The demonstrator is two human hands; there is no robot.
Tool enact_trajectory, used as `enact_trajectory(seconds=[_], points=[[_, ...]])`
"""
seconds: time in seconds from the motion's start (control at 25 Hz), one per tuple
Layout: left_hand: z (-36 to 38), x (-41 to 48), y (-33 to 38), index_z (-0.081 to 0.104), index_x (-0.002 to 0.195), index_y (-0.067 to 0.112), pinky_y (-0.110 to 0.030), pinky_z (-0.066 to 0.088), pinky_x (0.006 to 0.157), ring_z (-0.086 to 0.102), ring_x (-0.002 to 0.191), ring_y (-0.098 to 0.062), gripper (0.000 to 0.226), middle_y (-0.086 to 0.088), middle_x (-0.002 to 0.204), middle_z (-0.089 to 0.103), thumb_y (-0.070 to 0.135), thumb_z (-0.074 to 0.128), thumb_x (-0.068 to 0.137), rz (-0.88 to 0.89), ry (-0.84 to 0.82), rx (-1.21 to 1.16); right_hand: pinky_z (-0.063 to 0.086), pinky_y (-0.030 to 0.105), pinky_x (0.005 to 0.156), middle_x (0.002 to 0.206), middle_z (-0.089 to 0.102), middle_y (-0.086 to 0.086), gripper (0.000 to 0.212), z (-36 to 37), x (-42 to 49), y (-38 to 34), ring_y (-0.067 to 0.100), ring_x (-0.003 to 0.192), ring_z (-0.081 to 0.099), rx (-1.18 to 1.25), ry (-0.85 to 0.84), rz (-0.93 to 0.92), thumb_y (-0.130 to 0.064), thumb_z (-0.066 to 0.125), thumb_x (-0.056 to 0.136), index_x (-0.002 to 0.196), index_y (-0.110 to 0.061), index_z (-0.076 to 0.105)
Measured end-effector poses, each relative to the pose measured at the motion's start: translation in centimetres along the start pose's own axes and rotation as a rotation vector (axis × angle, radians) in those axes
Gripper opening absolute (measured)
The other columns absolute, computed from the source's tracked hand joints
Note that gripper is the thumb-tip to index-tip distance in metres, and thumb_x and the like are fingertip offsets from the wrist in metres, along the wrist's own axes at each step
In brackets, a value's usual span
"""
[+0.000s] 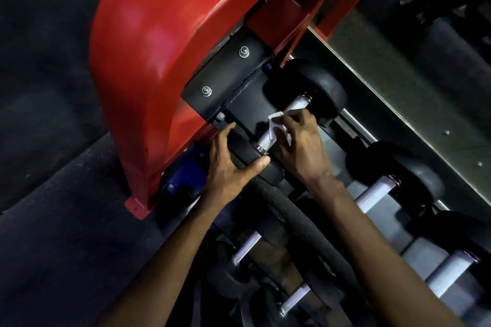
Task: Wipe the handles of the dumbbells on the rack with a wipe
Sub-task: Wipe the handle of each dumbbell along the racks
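dark floor (39, 141), red rack post (148, 61) beside dumbbell (297, 105), wipe (273, 128) in right hand (303, 146)

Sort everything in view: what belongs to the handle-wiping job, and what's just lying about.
Job:
wipe
right hand pinching it
knurled handle under it
left hand gripping that dumbbell's near head
next handle waiting on the rack

Just there:
red frame
bolts
dark floor

The silver metal dumbbell handle (266, 137) is showing rough knurling; the far round black rubber dumbbell head (318, 87) is looking matt; the red painted rack frame (159, 34) is gleaming.
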State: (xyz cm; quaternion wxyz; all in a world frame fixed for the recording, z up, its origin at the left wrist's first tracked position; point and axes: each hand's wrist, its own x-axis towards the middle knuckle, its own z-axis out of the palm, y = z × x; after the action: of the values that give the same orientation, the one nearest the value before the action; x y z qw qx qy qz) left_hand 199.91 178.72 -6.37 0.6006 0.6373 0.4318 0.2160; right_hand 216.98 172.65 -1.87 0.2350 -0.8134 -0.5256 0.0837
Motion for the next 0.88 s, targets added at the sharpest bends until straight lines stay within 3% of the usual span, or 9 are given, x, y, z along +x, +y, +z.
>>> enact_trajectory(seconds=[0.08, 0.16, 0.4, 0.52, 0.68, 0.8, 0.88], points=[[0.1, 0.0, 0.0, 0.037, 0.149, 0.027, -0.041, 0.033, 0.118, 0.036, 0.142, -0.014, 0.099, 0.002, 0.149, 0.041, 0.064, 0.076, 0.065, 0.014, 0.011, 0.001, 0.054, 0.030, 0.085, 0.110, 0.054, 0.003, 0.019, 1.1, -1.3, -0.6, 0.013, 0.093, 0.060, 0.227, 0.173, 0.284, -0.014, 0.062, 0.092, 0.111, -0.014, 0.066], [0.2, 0.1, -0.1, 0.038, 0.148, 0.026, -0.043, 0.034, 0.117, 0.038, 0.141, -0.016, 0.097, 0.000, 0.147, 0.042, 0.063, 0.076, 0.066, 0.032, 0.020, 0.013, 0.055, 0.030, 0.078, 0.098, 0.060, -0.001, 0.013, 2.5, -2.2, -1.8, 0.004, 0.080, 0.063, 0.490, 0.239, 0.559, -0.010, 0.061, 0.091, 0.103, -0.015, 0.063], [0.4, 0.3, -0.4, 0.040, 0.146, 0.022, -0.051, 0.037, 0.113, 0.043, 0.138, -0.022, 0.099, -0.004, 0.144, 0.046, 0.074, 0.073, 0.069, 0.071, 0.043, 0.023, 0.051, 0.028, 0.058, 0.062, 0.060, 0.001, 0.017, 2.3, -0.5, -2.3, 0.014, 0.056, 0.054, 1.132, 0.064, 1.053, 0.006, 0.050, 0.086, 0.091, -0.009, 0.056], [0.5, 0.2, -0.4, 0.040, 0.146, 0.021, -0.051, 0.036, 0.113, 0.042, 0.138, -0.023, 0.097, -0.004, 0.145, 0.046, 0.071, 0.073, 0.070, 0.083, 0.049, 0.018, 0.056, 0.026, 0.056, 0.063, 0.066, 0.007, 0.023, 1.2, 0.2, -2.3, 0.015, 0.054, 0.062, 1.317, -0.059, 1.042, 0.011, 0.047, 0.083, 0.079, -0.004, 0.062], [0.5, 0.2, -0.5, 0.040, 0.146, 0.019, -0.050, 0.035, 0.115, 0.041, 0.139, -0.021, 0.094, -0.004, 0.146, 0.045, 0.063, 0.075, 0.072, 0.088, 0.049, 0.018, 0.052, 0.024, 0.054, 0.058, 0.062, 0.006, 0.028, 1.0, 0.4, -2.1, 0.015, 0.052, 0.057, 1.423, 0.015, 0.995, 0.012, 0.040, 0.082, 0.069, -0.004, 0.060], [0.6, 0.3, -0.6, 0.040, 0.146, 0.020, -0.052, 0.036, 0.113, 0.042, 0.138, -0.023, 0.092, -0.004, 0.145, 0.046, 0.062, 0.076, 0.071, 0.088, 0.055, 0.011, 0.054, 0.024, 0.054, 0.063, 0.064, 0.007, 0.019, 1.6, 0.3, -2.1, 0.015, 0.054, 0.059, 1.442, 0.137, 1.022, 0.009, 0.046, 0.086, 0.092, 0.003, 0.062], [0.6, 0.2, -0.6, 0.041, 0.146, 0.022, -0.052, 0.037, 0.113, 0.042, 0.137, -0.023, 0.092, -0.004, 0.144, 0.046, 0.061, 0.077, 0.071, 0.083, 0.056, 0.011, 0.049, 0.020, 0.050, 0.066, 0.060, 0.004, 0.016, 2.3, 0.0, -1.7, 0.007, 0.051, 0.055, 1.291, 0.320, 0.984, 0.007, 0.052, 0.091, 0.105, 0.005, 0.059]])
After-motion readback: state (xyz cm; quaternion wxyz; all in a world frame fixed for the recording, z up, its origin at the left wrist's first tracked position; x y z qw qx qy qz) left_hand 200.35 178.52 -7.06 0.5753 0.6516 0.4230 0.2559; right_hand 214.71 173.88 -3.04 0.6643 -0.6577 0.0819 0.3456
